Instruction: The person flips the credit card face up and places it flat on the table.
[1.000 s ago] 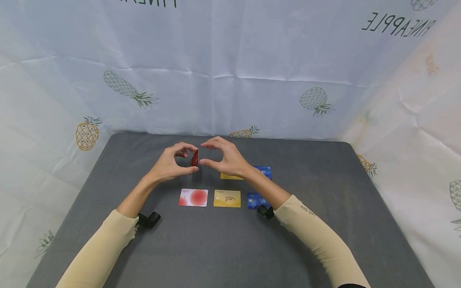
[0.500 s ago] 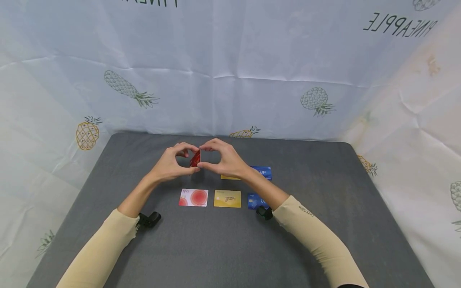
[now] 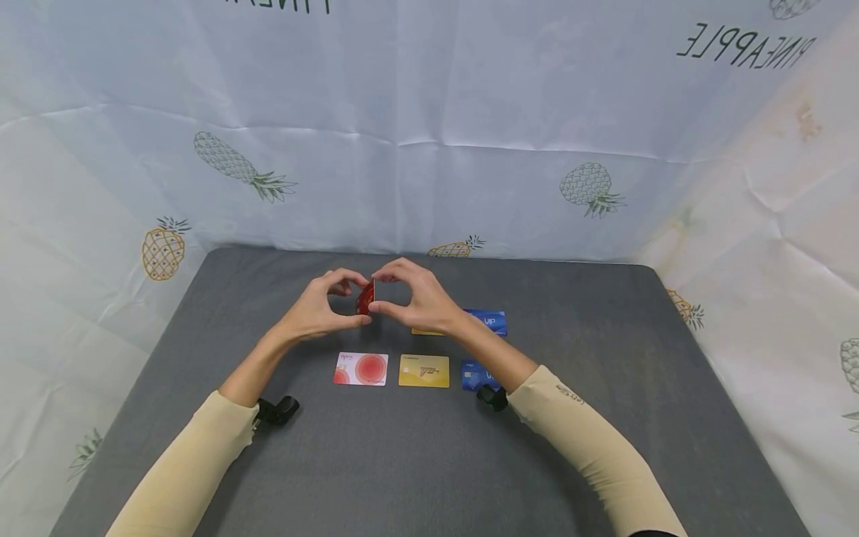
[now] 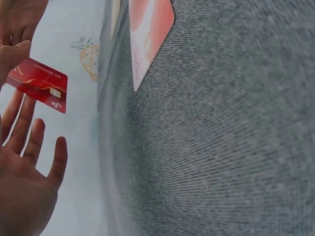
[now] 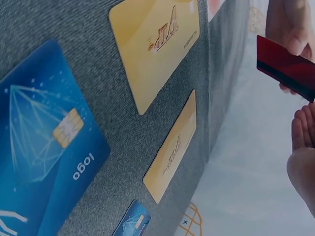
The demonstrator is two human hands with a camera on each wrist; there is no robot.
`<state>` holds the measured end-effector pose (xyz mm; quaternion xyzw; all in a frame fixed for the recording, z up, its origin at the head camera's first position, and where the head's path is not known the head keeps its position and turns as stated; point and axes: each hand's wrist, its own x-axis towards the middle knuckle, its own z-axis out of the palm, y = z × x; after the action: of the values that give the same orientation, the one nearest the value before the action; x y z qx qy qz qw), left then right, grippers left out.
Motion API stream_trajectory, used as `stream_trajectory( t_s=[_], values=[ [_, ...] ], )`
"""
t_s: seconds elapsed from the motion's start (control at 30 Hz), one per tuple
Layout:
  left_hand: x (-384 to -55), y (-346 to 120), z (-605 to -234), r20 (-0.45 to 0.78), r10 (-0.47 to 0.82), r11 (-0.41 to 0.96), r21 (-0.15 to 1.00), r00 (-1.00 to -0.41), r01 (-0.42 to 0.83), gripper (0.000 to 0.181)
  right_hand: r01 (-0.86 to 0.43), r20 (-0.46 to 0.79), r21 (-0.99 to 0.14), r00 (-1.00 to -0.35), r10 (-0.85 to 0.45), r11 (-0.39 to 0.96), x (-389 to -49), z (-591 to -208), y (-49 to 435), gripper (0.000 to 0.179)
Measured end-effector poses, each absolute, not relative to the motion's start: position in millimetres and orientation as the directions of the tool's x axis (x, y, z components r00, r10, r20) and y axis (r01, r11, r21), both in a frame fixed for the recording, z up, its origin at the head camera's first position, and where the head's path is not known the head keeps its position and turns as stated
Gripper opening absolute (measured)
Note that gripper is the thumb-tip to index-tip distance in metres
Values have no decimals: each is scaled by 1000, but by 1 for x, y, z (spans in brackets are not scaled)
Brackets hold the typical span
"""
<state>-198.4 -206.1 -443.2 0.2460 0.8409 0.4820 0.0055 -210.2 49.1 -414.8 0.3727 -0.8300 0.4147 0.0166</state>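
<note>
A red bank card (image 3: 365, 297) stands nearly edge-on between the two hands, above the far part of the table. My right hand (image 3: 419, 298) pinches its right edge between thumb and index finger. My left hand (image 3: 318, 304) is close beside its left side, thumb just below the card. In the left wrist view the left fingers (image 4: 22, 128) are spread, their tips right at the card's lower edge. The chip side of the red card (image 4: 39, 84) shows there. The right wrist view shows its dark-striped back.
On the grey table (image 3: 376, 462) lie a pink-white card (image 3: 361, 368), a gold card (image 3: 423, 371) and a blue card (image 3: 476, 374) in a row. Behind them are another gold card (image 3: 424, 331) and blue card (image 3: 491, 322), partly covered by the right forearm. A pineapple-print curtain (image 3: 403, 186) hangs behind.
My right hand has come in from a small gap and taken hold of the red bank card. My left hand has since shifted slightly down and away from it.
</note>
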Motion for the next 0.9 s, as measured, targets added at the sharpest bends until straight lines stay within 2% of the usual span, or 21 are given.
stream_trajectory(
  t_s=[0.2,0.43,0.9],
  values=[
    [-199,-205,-441,243,418,418,804,-875,423,54,-625,324,-687,-720,-613,371,-211,-416,49,58],
    [-200,-208,-443,229,423,434,799,-877,418,56,-640,346,-671,-717,-605,374,-210,-416,47,55],
    [-201,-217,-446,202,418,481,778,-886,405,57,-632,334,-674,-723,-604,384,-211,-415,49,59]
  ],
)
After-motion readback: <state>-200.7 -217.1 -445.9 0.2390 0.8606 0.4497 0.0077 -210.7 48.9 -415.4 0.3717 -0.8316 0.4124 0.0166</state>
